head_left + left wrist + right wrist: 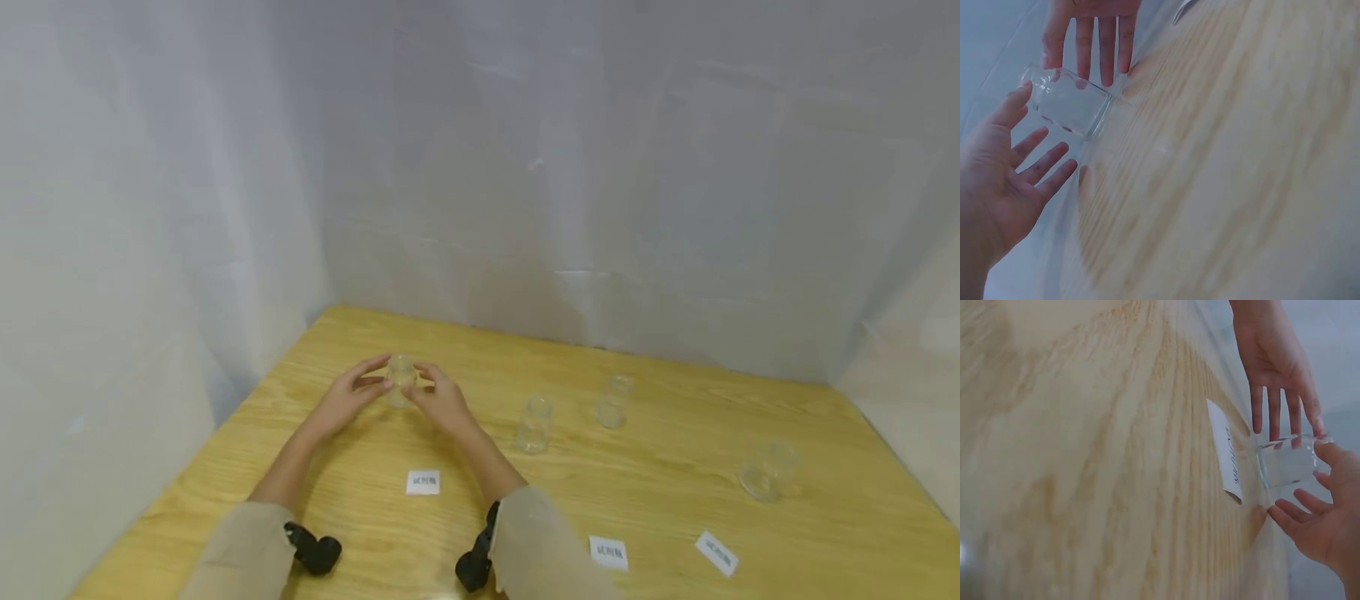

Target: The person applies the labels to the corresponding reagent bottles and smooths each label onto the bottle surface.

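Note:
A clear glass bottle stands upright at the far left of the table between both hands, its base right at the wooden surface. From its left side, my left hand touches the glass, with the thumb at the neck and the other fingers straight and spread in the left wrist view. On the opposite side, my right hand touches it too, its thumb up near the neck and its fingers extended. A small white paper label with printed characters lies on the table nearer the body, between the forearms.
To the right, a clear bottle is upright, with another glass bottle beyond it and a third bottle farther right. Two more white labels lie near the front. Pale sheeting hangs behind the wooden table.

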A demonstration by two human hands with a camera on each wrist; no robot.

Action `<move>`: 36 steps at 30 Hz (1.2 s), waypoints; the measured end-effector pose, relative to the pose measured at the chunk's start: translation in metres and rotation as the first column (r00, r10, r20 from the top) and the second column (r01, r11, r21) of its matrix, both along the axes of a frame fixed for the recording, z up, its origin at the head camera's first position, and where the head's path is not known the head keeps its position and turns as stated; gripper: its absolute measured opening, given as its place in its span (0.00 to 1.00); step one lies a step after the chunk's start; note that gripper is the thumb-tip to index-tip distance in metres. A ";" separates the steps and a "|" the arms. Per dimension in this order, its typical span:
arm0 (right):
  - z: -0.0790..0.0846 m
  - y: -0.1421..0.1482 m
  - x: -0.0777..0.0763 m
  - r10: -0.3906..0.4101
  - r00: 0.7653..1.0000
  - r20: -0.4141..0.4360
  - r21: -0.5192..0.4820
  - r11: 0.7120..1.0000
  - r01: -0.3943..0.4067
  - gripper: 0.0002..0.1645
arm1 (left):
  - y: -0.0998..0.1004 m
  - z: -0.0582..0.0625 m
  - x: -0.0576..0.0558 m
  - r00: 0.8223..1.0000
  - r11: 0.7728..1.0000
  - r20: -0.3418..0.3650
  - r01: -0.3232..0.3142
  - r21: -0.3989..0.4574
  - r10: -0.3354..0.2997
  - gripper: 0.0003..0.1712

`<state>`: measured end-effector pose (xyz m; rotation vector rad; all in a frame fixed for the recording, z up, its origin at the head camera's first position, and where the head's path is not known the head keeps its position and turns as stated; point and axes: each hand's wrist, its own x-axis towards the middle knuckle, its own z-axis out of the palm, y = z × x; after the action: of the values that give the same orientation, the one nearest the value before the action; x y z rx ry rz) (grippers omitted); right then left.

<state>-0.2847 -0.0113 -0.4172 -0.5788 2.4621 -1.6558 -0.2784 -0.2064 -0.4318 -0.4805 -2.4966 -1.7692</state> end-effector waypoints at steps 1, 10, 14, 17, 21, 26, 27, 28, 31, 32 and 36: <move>-0.002 -0.001 0.000 -0.013 1.000 0.014 -0.022 1.000 0.014 0.31 | 0.001 -0.001 0.000 1.000 1.000 -0.003 -0.003 0.011 0.003 0.32; -0.008 -0.006 -0.003 -0.090 0.995 -0.038 -0.094 0.992 0.086 0.24 | 0.008 -0.006 -0.001 0.999 0.997 -0.006 -0.052 0.057 0.052 0.30; -0.009 -0.009 -0.003 -0.104 0.994 -0.025 -0.092 0.991 0.101 0.24 | 0.010 -0.008 0.001 0.998 0.994 0.009 -0.061 0.087 0.061 0.30; -0.009 -0.010 -0.002 -0.109 0.994 -0.009 -0.099 0.989 0.107 0.23 | 0.013 -0.006 0.004 0.998 0.988 0.021 -0.059 0.142 0.057 0.30; -0.008 -0.010 0.001 -0.116 0.993 -0.002 -0.112 0.987 0.115 0.22 | 0.013 -0.008 0.006 0.998 0.982 0.040 -0.058 0.179 0.052 0.30; -0.008 -0.008 0.004 -0.140 0.990 0.007 -0.140 0.980 0.139 0.20 | 0.014 -0.012 0.007 0.998 0.983 0.046 -0.051 0.175 0.044 0.32; -0.008 -0.008 0.004 -0.142 0.990 0.018 -0.152 0.978 0.143 0.20 | 0.014 -0.011 0.008 0.998 0.983 0.045 -0.047 0.176 0.040 0.32; -0.008 -0.007 0.005 -0.143 0.989 0.023 -0.158 0.977 0.145 0.20 | 0.015 -0.011 0.009 0.998 0.983 0.044 -0.044 0.177 0.036 0.31; -0.006 -0.006 0.007 -0.145 0.988 0.059 -0.180 0.972 0.153 0.20 | 0.015 -0.011 0.011 0.999 0.983 0.040 -0.031 0.180 0.024 0.31; -0.006 -0.005 0.008 -0.142 0.988 0.067 -0.184 0.971 0.152 0.20 | 0.015 -0.012 0.011 0.999 0.983 0.042 -0.030 0.182 0.022 0.31; -0.005 -0.003 0.011 -0.136 0.986 0.095 -0.184 0.971 0.152 0.20 | 0.017 -0.013 0.013 0.999 0.983 0.049 -0.029 0.180 0.020 0.31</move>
<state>-0.2740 -0.0141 -0.4218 -0.3509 2.3542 -1.9450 -0.2656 -0.1899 -0.4449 -0.3997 -2.3288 -1.9957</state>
